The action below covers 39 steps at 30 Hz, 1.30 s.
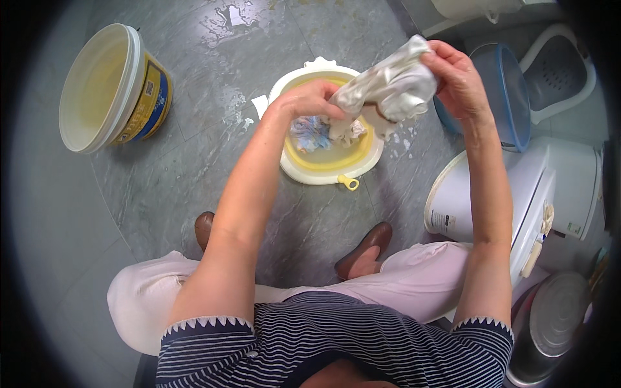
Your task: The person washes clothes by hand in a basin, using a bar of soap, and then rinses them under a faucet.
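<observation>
A pale, wet-looking piece of cloth [391,84], bunched and with a brown edge low on it, stretches between my two hands. My left hand [314,100] is closed on its left end, just above the basin. At the upper right end, my right hand [456,74] pinches it between thumb and fingers. Below the cloth, on the floor, stands a white and yellow basin [303,176] with a yellow ring tab at its front. Inside lie a blue multicoloured cloth [310,134] and a beige cloth [352,132], in cloudy water.
A large yellow bucket [155,97] stands at the left. To the right are a blue-rimmed tub [515,97], a white and grey plastic seat [585,81] and a white toilet [479,187]. A lidded metal pot [559,313] is at the lower right. Water wets the grey floor [220,123].
</observation>
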Motion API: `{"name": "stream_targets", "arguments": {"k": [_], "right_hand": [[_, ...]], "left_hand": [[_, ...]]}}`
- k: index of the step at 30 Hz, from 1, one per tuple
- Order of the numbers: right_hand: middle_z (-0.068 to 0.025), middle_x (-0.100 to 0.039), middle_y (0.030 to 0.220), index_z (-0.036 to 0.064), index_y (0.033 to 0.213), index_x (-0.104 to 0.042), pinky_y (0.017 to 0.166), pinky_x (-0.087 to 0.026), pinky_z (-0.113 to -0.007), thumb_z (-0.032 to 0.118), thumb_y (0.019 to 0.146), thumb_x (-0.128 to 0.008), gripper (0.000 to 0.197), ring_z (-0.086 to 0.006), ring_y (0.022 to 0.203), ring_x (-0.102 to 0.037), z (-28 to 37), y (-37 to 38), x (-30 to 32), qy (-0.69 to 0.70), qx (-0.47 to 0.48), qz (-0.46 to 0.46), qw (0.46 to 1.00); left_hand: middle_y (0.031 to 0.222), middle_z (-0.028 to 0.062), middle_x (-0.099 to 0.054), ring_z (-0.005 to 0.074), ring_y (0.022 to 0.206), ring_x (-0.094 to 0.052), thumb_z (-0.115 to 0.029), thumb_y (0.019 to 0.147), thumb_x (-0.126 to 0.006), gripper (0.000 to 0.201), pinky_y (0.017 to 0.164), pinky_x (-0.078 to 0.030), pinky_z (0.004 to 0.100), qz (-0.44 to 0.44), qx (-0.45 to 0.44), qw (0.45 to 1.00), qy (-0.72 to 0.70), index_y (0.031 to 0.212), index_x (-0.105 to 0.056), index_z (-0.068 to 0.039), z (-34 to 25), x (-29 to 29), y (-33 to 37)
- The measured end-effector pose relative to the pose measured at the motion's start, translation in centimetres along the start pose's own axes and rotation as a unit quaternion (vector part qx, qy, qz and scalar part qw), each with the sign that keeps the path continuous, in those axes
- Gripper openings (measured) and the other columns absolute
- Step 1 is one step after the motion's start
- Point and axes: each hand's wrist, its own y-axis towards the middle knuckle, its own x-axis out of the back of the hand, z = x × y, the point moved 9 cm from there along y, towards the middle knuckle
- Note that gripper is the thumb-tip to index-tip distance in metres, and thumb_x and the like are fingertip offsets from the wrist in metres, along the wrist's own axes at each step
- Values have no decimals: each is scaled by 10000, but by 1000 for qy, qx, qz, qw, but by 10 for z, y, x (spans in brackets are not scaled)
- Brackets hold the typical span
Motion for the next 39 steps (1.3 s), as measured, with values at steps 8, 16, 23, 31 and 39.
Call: {"name": "stream_targets", "arguments": {"k": [8, 16, 23, 31, 39], "right_hand": [[-87, -594, 927, -7, 1059, -519, 685, -489, -276, 289, 781, -619, 418, -163, 833, -578, -50, -7, 3, -279, -91, 54, 954], [-37, -578, 760, -2, 899, -565, 634, -427, -239, 105, 724, -618, 211, -102, 705, -525, -39, -12, -42, -361, -15, 126, 924], [-2, -572, 690, 5, 882, -597, 594, -426, -189, -2, 764, -483, 164, -63, 629, -511, 1, -9, -1, -446, 44, 11, 894], [-35, -597, 691, 0, 793, -600, 515, -376, -195, 50, 775, -465, 145, -74, 565, -490, 49, -16, 13, -215, 193, -61, 956], [-76, -516, 722, -2, 830, -509, 669, -425, -257, 20, 758, -403, 130, -154, 694, -499, 96, -32, 37, 129, 213, 3, 968]], "left_hand": [[797, 6, -616, 55, 652, -540, -223, 826, -578, 229, 592, -428, 193, -3, -68, 972, -225, 915, -618, -16, -51, 5, -1], [745, 13, -588, 82, 658, -522, -188, 678, -655, 257, 616, -430, 228, 10, -72, 990, -119, 847, -608, 0, -67, -5, -8], [710, 34, -584, 122, 639, -530, -54, 619, -559, 212, 608, -447, 258, -171, 7, 968, 186, 823, -594, -5, -32, 37, -1], [858, 108, -580, 272, 858, -551, -100, 619, -566, 279, 751, -445, 371, -350, 8, 887, 300, 893, -619, -104, -7, 69, -14], [865, 147, -531, 339, 842, -523, -94, 627, -572, 323, 763, -431, 403, -404, -4, 837, 370, 949, -591, -120, -19, 52, -19]]}}
